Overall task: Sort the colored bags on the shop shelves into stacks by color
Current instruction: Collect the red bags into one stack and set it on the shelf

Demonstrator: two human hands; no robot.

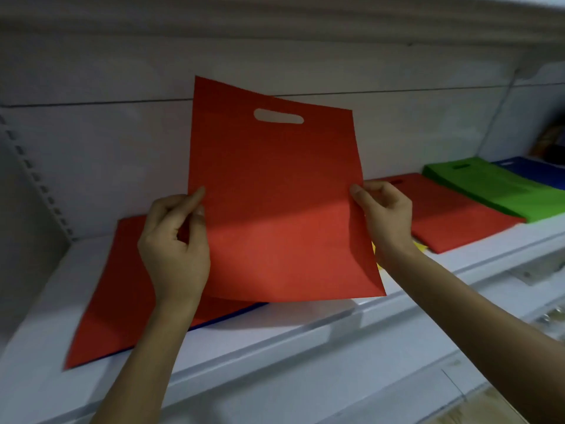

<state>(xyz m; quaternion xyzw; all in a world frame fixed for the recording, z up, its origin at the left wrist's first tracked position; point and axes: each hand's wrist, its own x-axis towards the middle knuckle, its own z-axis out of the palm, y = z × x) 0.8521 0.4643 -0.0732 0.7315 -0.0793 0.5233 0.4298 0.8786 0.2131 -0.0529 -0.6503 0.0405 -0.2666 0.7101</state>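
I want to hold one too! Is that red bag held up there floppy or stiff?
Probably a bit floppy: the red bag bows between the left hand and right hand pinching its side edges. Likely very light, since two pinches alone hold it up.

Red bags (275, 194) (116, 286) (452, 215): three; green stack (495, 191): one; blue stack (538, 172): one; hands (174, 246) (388, 215): two.

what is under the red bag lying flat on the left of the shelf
A thin blue edge shows under the flat red bag along its near side, so something blue lies beneath. The rest is covered by that bag and the held red bag.
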